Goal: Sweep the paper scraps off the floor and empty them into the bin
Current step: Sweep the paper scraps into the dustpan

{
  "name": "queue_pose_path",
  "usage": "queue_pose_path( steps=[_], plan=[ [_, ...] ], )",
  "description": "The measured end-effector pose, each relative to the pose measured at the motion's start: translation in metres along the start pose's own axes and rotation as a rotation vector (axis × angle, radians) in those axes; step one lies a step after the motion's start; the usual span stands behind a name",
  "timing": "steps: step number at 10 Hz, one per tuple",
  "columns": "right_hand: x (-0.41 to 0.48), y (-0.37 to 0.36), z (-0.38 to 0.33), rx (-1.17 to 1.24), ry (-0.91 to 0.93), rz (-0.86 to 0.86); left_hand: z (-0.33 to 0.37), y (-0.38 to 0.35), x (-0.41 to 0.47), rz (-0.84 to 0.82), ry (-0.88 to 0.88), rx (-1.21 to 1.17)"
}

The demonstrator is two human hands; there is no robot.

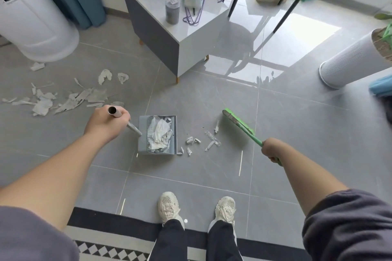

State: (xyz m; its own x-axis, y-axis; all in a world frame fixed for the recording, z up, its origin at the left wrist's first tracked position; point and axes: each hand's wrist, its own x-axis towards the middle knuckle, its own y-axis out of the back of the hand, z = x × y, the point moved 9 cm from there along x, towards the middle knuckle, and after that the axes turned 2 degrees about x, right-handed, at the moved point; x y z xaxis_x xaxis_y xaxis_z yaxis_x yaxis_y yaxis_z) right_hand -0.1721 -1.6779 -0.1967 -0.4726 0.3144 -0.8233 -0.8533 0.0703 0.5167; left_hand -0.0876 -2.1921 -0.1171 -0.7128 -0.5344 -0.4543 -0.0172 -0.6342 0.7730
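Observation:
My left hand [106,122] grips the metal handle of a grey dustpan [142,133] that stands on the floor tiles, with crumpled paper [162,131] lying in it. My right hand [272,149] grips the green handle of a broom [238,122], whose head is tilted just right of a few small paper scraps [203,141] beside the pan's open side. A larger scatter of torn paper [63,99] lies on the floor at the left. No bin is plainly in view.
A white and grey side table [191,34] with bottles and purple hangers stands ahead. A white cylinder [38,27] is at far left, a ribbed white planter [347,59] at right, black chair legs [286,12] behind. A patterned rug [118,239] lies under my feet.

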Motion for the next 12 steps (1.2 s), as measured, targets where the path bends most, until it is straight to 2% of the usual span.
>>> queue_pose_path(
  steps=[2, 4, 6, 9, 10, 12],
  plan=[
    [0.006, -0.016, -0.016, 0.058, -0.007, -0.033, -0.036, 0.018, 0.006, 0.018, 0.051, 0.077],
    [-0.001, -0.031, -0.031, 0.034, 0.004, -0.067, -0.048, 0.004, 0.001, -0.027, 0.069, 0.084],
    [-0.025, -0.056, -0.049, 0.1, -0.019, -0.208, -0.049, -0.011, -0.005, -0.019, 0.098, 0.037],
    [-0.053, -0.084, -0.12, -0.026, 0.2, -0.208, -0.009, -0.052, -0.019, -0.086, 0.082, 0.009],
    [-0.063, -0.085, -0.132, 0.002, 0.217, -0.187, -0.003, -0.067, -0.024, -0.107, 0.1, -0.021],
    [-0.088, -0.093, -0.158, 0.254, 0.305, -0.336, 0.0, -0.103, -0.043, -0.19, 0.149, -0.209]
  ],
)
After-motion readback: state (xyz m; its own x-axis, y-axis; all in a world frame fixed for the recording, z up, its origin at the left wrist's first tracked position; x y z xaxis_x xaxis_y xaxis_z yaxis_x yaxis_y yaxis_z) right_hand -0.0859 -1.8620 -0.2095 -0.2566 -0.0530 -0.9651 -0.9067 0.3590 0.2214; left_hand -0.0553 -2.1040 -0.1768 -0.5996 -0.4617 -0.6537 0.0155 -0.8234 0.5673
